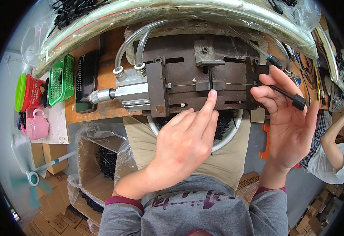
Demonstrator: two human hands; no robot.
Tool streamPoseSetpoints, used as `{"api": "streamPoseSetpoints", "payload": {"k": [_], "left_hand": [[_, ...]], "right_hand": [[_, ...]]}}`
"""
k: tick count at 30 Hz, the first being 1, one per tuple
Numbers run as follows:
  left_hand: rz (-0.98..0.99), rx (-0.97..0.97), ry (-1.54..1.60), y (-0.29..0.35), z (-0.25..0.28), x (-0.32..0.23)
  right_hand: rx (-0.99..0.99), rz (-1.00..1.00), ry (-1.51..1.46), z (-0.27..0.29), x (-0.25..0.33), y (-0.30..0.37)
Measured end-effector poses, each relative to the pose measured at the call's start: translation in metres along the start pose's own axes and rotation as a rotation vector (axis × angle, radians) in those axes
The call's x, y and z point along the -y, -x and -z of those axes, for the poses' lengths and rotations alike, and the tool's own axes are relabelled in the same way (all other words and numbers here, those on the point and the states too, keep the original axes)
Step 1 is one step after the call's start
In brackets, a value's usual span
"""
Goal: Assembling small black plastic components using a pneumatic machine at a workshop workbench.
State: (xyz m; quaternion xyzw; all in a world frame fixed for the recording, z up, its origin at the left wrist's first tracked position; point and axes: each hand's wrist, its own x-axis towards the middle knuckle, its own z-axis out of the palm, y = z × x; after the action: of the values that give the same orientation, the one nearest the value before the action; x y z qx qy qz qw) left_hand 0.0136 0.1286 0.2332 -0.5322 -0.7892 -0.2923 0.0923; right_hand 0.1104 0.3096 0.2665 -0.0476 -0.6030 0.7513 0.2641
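Observation:
My left hand (185,137) reaches over the metal fixture with its index finger stretched out. That fingertip touches the lower end of a thin black rod (211,78) lying upright in the picture across a small metal block (220,85). The other fingers are loosely bent and hold nothing. At the right side of the fixture, my right hand (292,129) is closed on a slim black plastic stick (283,93) with a blocky ribbed head (299,102). Thumb and fingertips grip its shaft, with the head toward the palm side. A thin wire (238,83) runs sideways through the fixture.
A pneumatic cylinder (132,93) with clear hoses (120,49) sits left of the fixture. A tub of black parts (224,126) rests on my lap. Left are a black phone (87,84), green basket (63,80) and pink cup (37,126). Another person's arm (335,145) shows right.

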Motion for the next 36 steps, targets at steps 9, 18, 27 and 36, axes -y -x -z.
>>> {"api": "streamPoseSetpoints", "payload": {"k": [9,18,27,36], "left_hand": [[0.024,0.11,0.004,-0.012,0.017,0.002],[0.017,-0.405,-0.257,-0.106,0.083,0.086],[0.34,-0.138,-0.196,-0.15,0.091,0.131],[0.083,-0.353,0.289,-0.08,0.095,0.06]], "right_hand": [[0.025,0.097,0.35,-0.004,0.004,0.016],[0.254,0.32,1.079,-0.016,-0.033,0.026],[0.358,0.493,1.36,-0.031,-0.037,0.012],[0.483,0.391,1.479,-0.039,-0.014,0.008]]}}
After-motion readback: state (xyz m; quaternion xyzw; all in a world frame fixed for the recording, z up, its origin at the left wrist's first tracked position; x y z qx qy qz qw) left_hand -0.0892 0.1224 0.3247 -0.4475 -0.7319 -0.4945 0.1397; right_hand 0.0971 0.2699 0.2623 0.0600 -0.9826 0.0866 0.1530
